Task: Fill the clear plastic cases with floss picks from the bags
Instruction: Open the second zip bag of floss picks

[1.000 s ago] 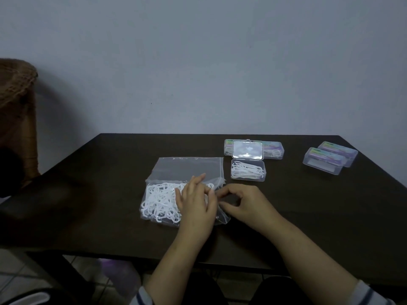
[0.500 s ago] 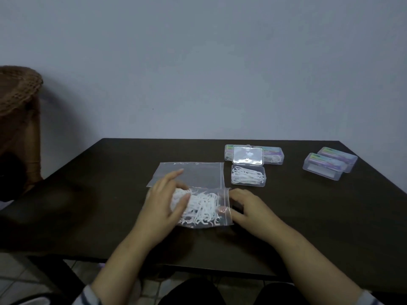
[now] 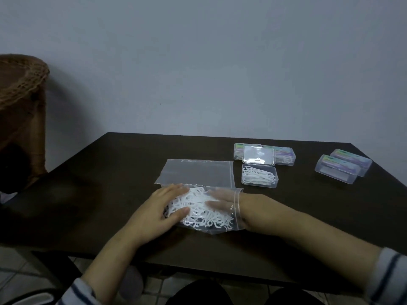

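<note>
In the head view, three closed cases sat at the far right of the table, seemingly filled, while the open case held only a thin layer of picks. The bag lay at the near edge, a clear pouch heaped with white floss picks. The left hand rested on it with relaxed fingers; the right hand was inside its mouth, and whether it gripped picks I cannot tell.

The bag of floss picks lay on the table, the right hand's fingers inside it. Behind them lay an empty bag; to its right, the open case, then closed cases.
</note>
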